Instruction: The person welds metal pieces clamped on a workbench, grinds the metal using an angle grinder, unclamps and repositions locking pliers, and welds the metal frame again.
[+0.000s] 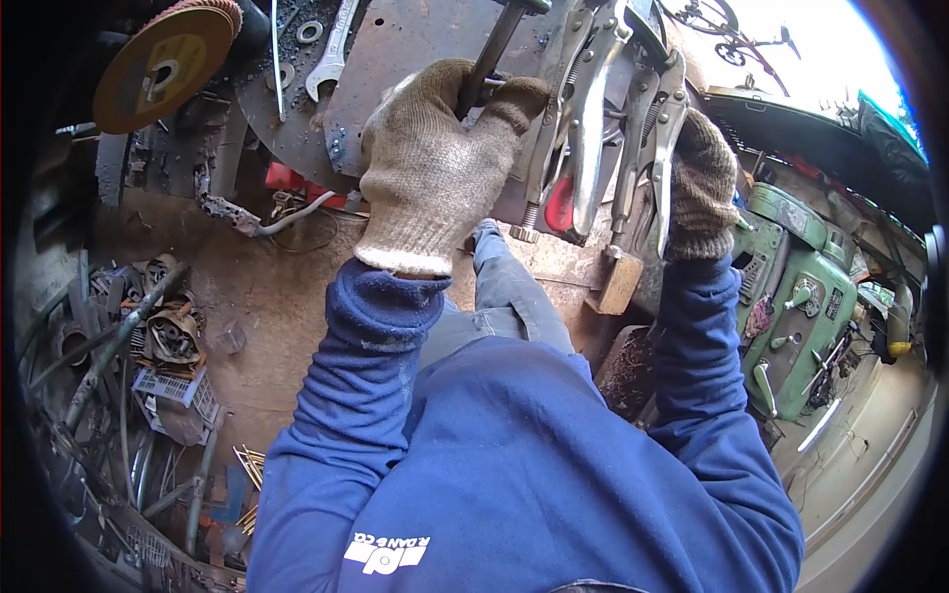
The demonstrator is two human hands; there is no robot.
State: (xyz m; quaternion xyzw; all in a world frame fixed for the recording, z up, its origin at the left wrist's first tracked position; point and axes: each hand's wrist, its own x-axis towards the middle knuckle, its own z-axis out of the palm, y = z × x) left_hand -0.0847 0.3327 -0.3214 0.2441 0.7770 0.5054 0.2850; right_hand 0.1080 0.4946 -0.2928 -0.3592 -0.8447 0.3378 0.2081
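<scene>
My left hand [435, 163], in a worn knit glove, is closed around a dark metal rod [496, 40] with a crossbar at its top. Just right of it, several locking pliers [596, 119] hang side by side at the bench edge, their handles pointing toward me. A red grip [560, 205] shows among them. My right hand [704, 183], also gloved, is curled beside the rightmost locking pliers [672, 138]. Its fingertips are hidden behind the metal, so what it grips cannot be made out.
An abrasive disc [166, 84] juts in at the upper left. A wrench [334, 54] and a washer [309, 32] lie on the metal bench [381, 59]. Scrap metal [168, 336] is piled on the left floor. A green machine [806, 296] with levers stands at right.
</scene>
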